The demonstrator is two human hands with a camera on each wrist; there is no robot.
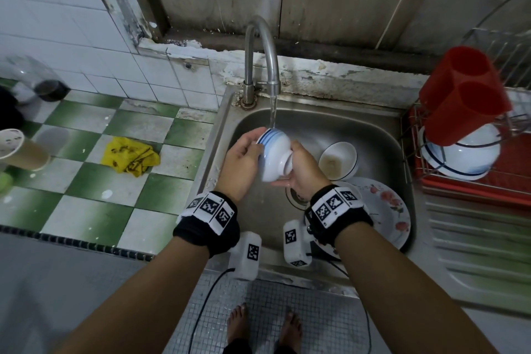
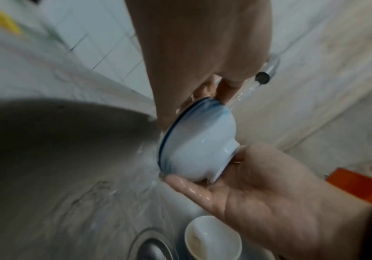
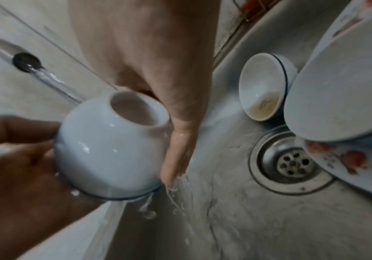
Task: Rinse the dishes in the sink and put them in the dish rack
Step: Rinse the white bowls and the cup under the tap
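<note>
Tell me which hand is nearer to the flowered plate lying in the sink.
Right. The right hand holds the bowl by its foot, just above and beside the flowered plate. The left hand is on the bowl's far side.

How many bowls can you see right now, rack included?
3. A blue-striped bowl held under the tap by the left hand and right hand; a dirty bowl in the sink; a large bowl in the dish rack. Others may be hidden.
</note>
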